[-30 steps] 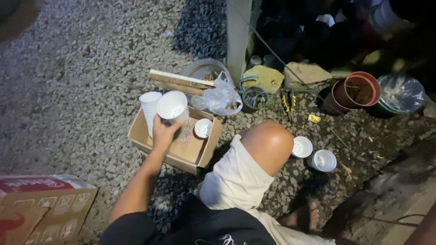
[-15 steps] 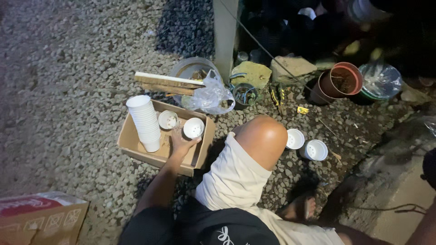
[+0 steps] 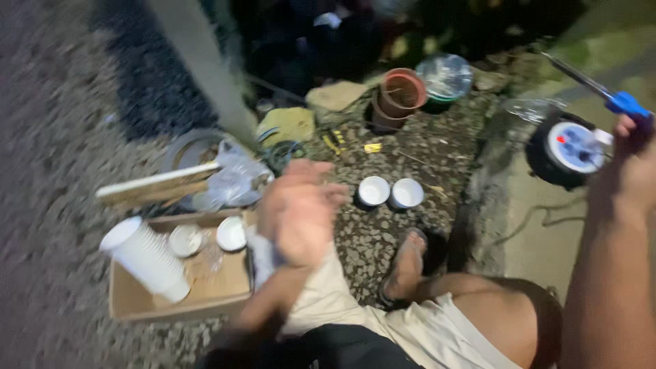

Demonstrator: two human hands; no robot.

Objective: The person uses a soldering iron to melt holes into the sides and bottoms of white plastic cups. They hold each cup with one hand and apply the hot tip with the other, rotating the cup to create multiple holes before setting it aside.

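Observation:
My left hand (image 3: 298, 213) is blurred with motion and hovers open above my knee, just right of a cardboard box (image 3: 205, 294). In the box a stack of white paper cups (image 3: 147, 258) lies tilted, beside two single white cups (image 3: 231, 234). Two more white cups (image 3: 391, 193) stand on the gravel beyond the hand. At the right edge my right hand (image 3: 635, 143) is raised and closed around a blue-handled tool (image 3: 625, 104) whose thin metal shaft points up and left. Below that hand sits a black round reel with a white top (image 3: 570, 147).
A wooden plank (image 3: 157, 186) and a clear plastic bag (image 3: 236, 179) lie behind the box. A grey post (image 3: 198, 65) rises at the back, with terracotta pots (image 3: 400, 96) and a clear plastic lid (image 3: 445, 76) near it. My sandalled foot (image 3: 408, 263) rests on gravel beside a concrete step (image 3: 540, 239).
The view has swung right. My left hand has lifted away from the cups in the box and now hangs open in the air. My right hand with the tool has come into view.

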